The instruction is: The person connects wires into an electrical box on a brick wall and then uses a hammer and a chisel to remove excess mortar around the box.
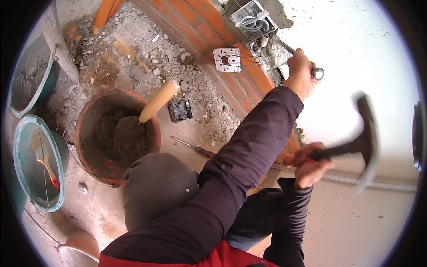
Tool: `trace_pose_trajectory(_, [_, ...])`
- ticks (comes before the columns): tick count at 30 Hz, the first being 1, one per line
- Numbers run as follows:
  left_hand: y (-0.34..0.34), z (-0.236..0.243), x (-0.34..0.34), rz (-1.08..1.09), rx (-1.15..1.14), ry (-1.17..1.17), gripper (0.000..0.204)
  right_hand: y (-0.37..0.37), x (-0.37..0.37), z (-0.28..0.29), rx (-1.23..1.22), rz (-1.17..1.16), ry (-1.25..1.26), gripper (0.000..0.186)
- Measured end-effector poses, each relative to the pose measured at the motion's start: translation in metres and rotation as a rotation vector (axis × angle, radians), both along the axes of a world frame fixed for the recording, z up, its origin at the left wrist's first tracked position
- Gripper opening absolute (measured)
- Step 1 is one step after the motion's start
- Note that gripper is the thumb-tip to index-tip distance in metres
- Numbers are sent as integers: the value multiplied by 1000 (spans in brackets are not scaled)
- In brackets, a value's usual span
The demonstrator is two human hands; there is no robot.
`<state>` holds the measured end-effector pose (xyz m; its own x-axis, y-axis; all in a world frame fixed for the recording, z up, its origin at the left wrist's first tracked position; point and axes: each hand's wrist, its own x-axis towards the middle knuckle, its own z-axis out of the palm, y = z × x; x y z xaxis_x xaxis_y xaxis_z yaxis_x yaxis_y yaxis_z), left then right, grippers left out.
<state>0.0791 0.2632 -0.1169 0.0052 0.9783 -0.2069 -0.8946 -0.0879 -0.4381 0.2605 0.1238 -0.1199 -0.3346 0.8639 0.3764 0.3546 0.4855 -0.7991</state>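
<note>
My left hand [301,73] is closed round a chisel [317,74], its capped butt sticking out of the fist. The thin metal shaft runs to the broken wall edge beside an open electrical box [253,21] with coiled grey cable; the tip is hard to make out against the rubble. Lower right, my right hand [310,165] grips the dark handle of a hammer [365,133], whose head is smeared by motion and apart from the chisel. A white mounting plate [227,60] hangs by wires against the brickwork, left of my left hand.
Rubble [178,58] lies along the brick strip [209,31]. On the floor are a black socket box [180,111] and a screwdriver [194,147]. A mortar bucket [153,147] holds a wooden-handled trowel [159,101]. Green buckets [62,153] stand left, one with a brush [48,168].
</note>
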Motion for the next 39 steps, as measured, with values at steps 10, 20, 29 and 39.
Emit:
trace_pose_trajectory(10, [8,10,-1,19,-81,54,27,13,12,-8,-91,-6,-218,64])
trace_pose_trajectory(20, [7,6,2,97,-5,-67,19,25,9,-1,-340,-74,-65,67])
trace_pose_trajectory(29, [-13,-17,54,89,-52,255,20,-2,34,10,-38,-108,-31,75])
trace_pose_trajectory(39, [7,-48,24,19,80,62,33,-11,35,4,-36,-31,124,80])
